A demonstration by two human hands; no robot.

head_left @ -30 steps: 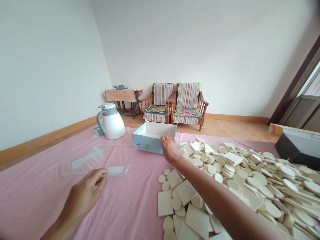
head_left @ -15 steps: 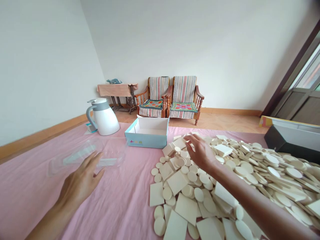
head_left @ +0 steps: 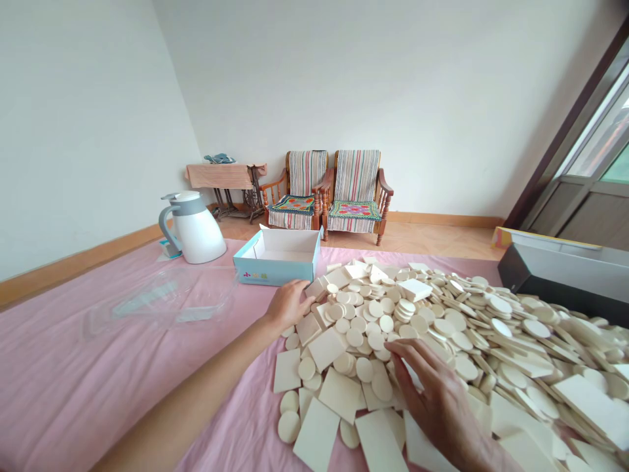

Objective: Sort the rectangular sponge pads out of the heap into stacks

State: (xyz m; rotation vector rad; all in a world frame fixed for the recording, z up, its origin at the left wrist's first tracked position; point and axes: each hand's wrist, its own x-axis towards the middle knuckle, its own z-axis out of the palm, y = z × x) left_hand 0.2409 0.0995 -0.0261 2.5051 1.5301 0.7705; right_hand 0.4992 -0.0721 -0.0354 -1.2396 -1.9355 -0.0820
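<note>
Over the near part of the pile of pale pieces (head_left: pixel 455 321): right hand (head_left: pixel 437 396), back up, fingers bent, thumb tip close to index; can't tell if pinching anything. Left arm (head_left: pixel 196 390) reaches forward, left hand (head_left: pixel 287 306) at pile's left edge near blue box (head_left: pixel 275 271), thumb apart, grip unclear. Pile sits on pink cloth (head_left: pixel 236 419).

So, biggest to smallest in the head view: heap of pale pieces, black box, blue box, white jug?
Largest: heap, spreading across the lower right.
Next: black box, cut off by the frame.
Smallest: blue box and white jug, too alike to rank.
</note>
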